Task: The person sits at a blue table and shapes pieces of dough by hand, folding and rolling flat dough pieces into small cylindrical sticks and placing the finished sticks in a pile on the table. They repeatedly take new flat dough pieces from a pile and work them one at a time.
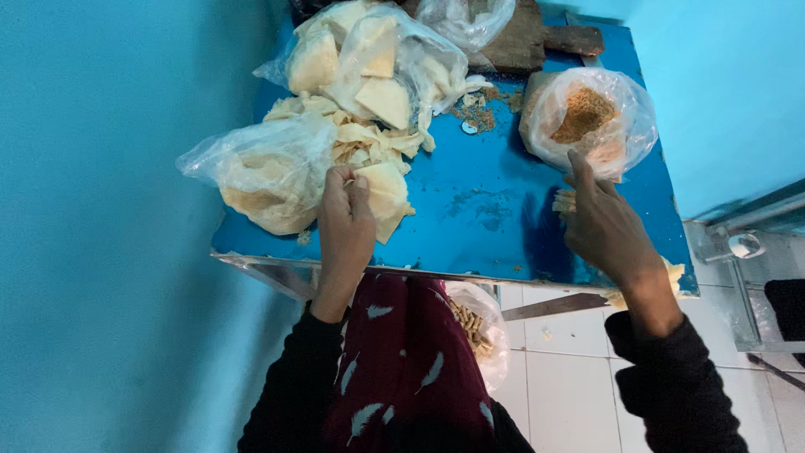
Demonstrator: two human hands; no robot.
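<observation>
1. The left hand (345,220) rests near the front edge of the blue tabletop (495,210). Its fingertips pinch the edge of a thin, pale pastry sheet (387,195), so this grip is closed on the sheet.
2. The sheet lies flat at the front of a loose pile of pastry sheets (369,138), just beside a clear bag of sheets (268,172) on the left.
3. The sheet looks very light, soft and floppy. It would likely bend and droop when lifted, and it may tear if pulled hard. A corner or edge looks like the best place to hold it, with a gentle pinch.
4. The sheets lie on top of each other, so two might stick and come up together.
5. The right hand (605,225) is on the right side of the tabletop, fingers stretched toward a bag of brown crumbly filling (589,117). Something pale and small (565,201) sits under its fingers. I cannot tell if this grip holds it or is just touching it.
6. The filling looks loose and crumbly, so it would spill easily.
7. Another bag of sheets (377,59) sits at the back, by a dark wooden board (524,38). A bag of little brown rolls (478,331) hangs below the tabletop.
</observation>
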